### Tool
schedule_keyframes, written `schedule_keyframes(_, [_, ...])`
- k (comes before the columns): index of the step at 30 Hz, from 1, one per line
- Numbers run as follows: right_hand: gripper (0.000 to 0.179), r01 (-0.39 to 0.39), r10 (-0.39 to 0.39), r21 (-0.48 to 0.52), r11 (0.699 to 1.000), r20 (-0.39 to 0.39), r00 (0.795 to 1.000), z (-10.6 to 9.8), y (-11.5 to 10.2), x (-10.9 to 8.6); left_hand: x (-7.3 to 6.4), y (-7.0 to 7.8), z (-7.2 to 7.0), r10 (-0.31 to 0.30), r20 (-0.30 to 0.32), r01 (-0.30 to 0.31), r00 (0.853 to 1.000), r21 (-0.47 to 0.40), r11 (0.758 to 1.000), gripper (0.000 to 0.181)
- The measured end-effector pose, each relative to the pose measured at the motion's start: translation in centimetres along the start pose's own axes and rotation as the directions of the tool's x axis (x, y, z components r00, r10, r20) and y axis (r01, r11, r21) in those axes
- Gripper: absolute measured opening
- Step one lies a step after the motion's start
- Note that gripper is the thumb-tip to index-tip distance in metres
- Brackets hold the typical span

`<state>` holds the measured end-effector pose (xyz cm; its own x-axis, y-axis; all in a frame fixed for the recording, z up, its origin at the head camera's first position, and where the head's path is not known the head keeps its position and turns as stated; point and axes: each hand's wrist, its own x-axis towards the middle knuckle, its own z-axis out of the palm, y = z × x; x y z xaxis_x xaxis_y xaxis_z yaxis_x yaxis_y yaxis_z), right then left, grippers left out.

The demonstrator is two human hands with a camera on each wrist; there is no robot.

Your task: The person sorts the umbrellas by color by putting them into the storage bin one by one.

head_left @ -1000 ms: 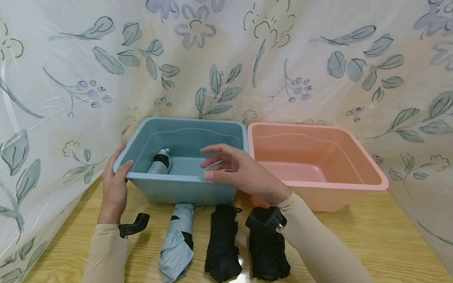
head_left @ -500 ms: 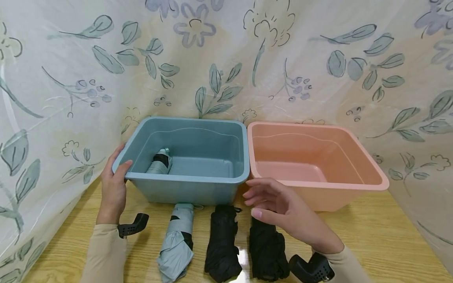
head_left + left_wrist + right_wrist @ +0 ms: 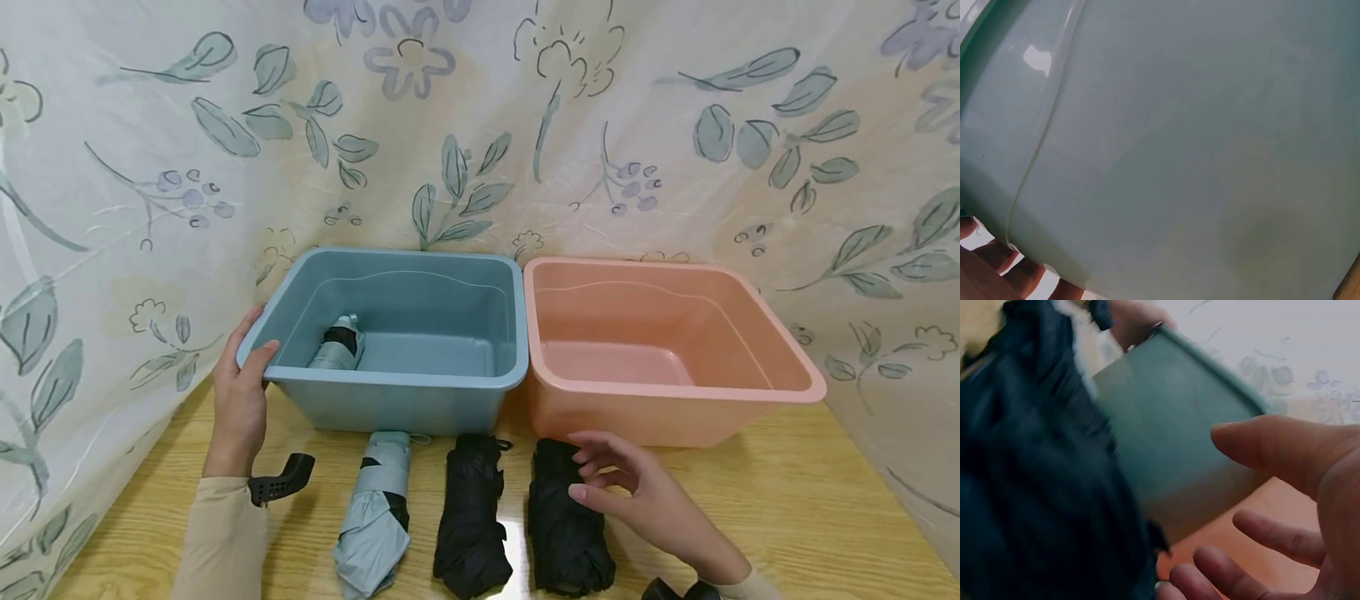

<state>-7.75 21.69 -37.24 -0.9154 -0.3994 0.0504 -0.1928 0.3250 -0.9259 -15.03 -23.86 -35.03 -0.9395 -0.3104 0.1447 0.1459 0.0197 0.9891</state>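
Black folded umbrella (image 3: 567,533) lies near the loosely spread right hand (image 3: 637,492), while the left hand (image 3: 243,392) grips the blue bin (image 3: 405,404).

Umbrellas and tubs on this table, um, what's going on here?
A person's left hand grips the rim of the blue tub, which has one light blue folded umbrella inside. The right hand is by the rightmost black umbrella, holding nothing. That umbrella lies on the table in a row with another black umbrella and a pale blue one. Nothing shows inside the pink tub.
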Motion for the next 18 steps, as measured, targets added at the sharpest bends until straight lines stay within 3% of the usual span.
schedule_keyframes(12, [0.05, 0.006, 0.003, -0.21, 0.978, 0.04, 0.999, 1.4, 2.3, -0.6, 0.0, 0.1, 0.1, 0.0, 0.0, 0.0, 1.0, -0.009, 1.0, 0.053])
schedule_keyframes(18, [0.062, -0.107, 0.129, -0.266, 0.958, 0.067, 0.989, 1.9, 2.2, -0.7, -0.1, 0.1, 0.1, 0.001, 0.003, -0.001, 1.0, 0.003, 1.0, 0.053])
